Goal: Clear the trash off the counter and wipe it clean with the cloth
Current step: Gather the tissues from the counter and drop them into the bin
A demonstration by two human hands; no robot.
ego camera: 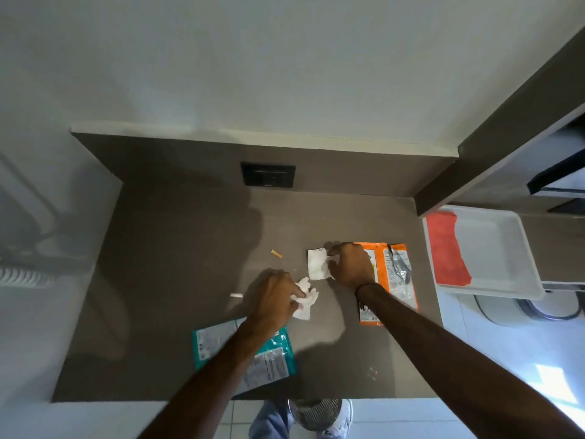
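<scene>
On the counter point(177, 280), your left hand point(275, 299) clutches a crumpled tissue point(305, 299) while your right hand point(349, 264) pinches a flat tissue point(316, 264). Lifting both carelessly could let a piece slip, and the cigarette butt point(276, 253) may get missed.

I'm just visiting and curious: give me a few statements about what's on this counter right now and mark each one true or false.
1. The left hand is closed on a crumpled white tissue. True.
2. The orange wrapper lies at the left end of the counter. False: it lies toward the right end, partly under the right hand; the teal wrapper is nearer the left.
3. A red cloth lies in the white tray. True.
4. The cigarette butt is in the right hand's grip. False: it lies loose on the counter, and that hand touches a flat white paper.
5. The counter is already cleared. False: wrappers and scraps remain.
</scene>
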